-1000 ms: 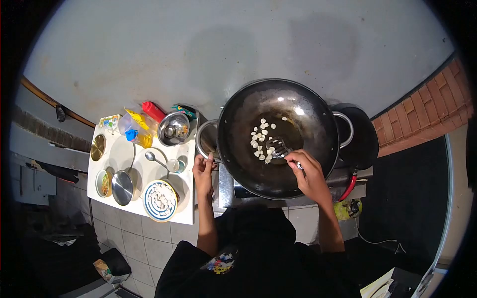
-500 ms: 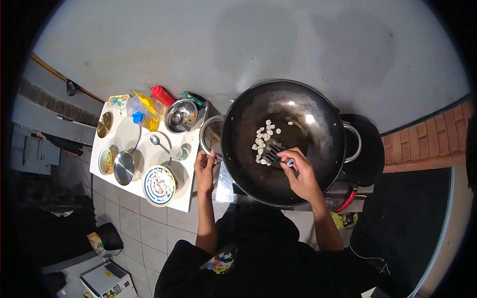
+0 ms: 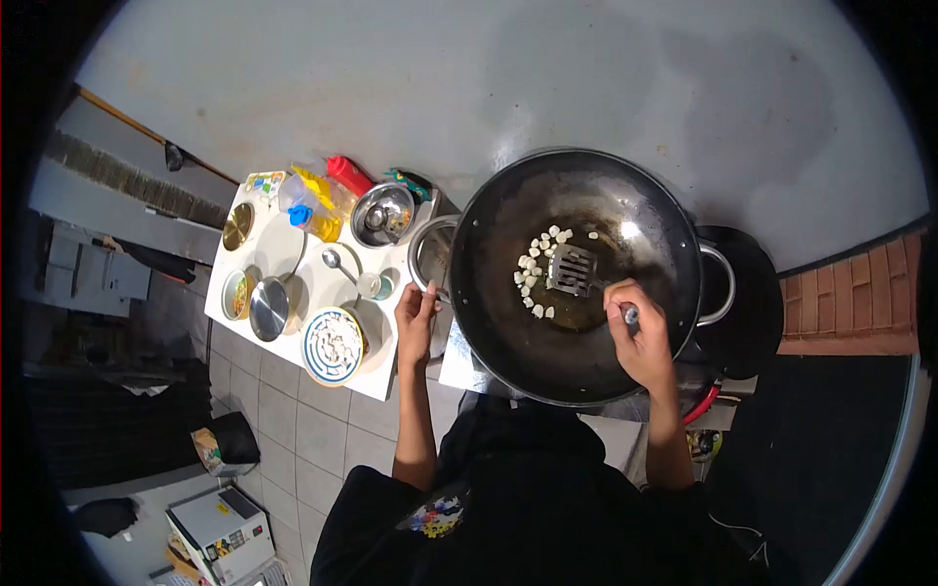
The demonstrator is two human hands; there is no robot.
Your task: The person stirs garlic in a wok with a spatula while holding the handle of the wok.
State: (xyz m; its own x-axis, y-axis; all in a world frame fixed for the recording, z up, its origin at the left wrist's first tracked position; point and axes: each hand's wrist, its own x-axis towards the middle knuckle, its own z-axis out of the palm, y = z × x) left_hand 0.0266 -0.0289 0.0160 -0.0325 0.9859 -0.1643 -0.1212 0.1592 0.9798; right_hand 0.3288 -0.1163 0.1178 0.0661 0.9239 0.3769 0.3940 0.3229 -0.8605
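A large black wok (image 3: 508, 332) sits on a stove, with several small white food pieces (image 3: 538, 256) in oil at its bottom. My right hand (image 3: 640, 337) grips the handle of a slotted metal spatula (image 3: 573, 269), whose blade rests in the wok just right of the pieces. My left hand (image 3: 417, 317) holds the wok's left loop handle (image 3: 426, 252) at the rim. The wok's right loop handle (image 3: 724, 283) is free.
Left of the stove, a white table (image 3: 376, 376) carries a blue-rimmed plate of white pieces (image 3: 332, 346), a steel bowl (image 3: 382, 215), a small pot (image 3: 269, 308), a ladle (image 3: 338, 264), a red bottle (image 3: 349, 174) and yellow containers (image 3: 318, 195). A grey wall is behind; a tiled floor lies below.
The spatula has swung from the near-left side of the food pieces to their right side, and my right hand shifted right. My left hand stays on the wok handle. The view drifted.
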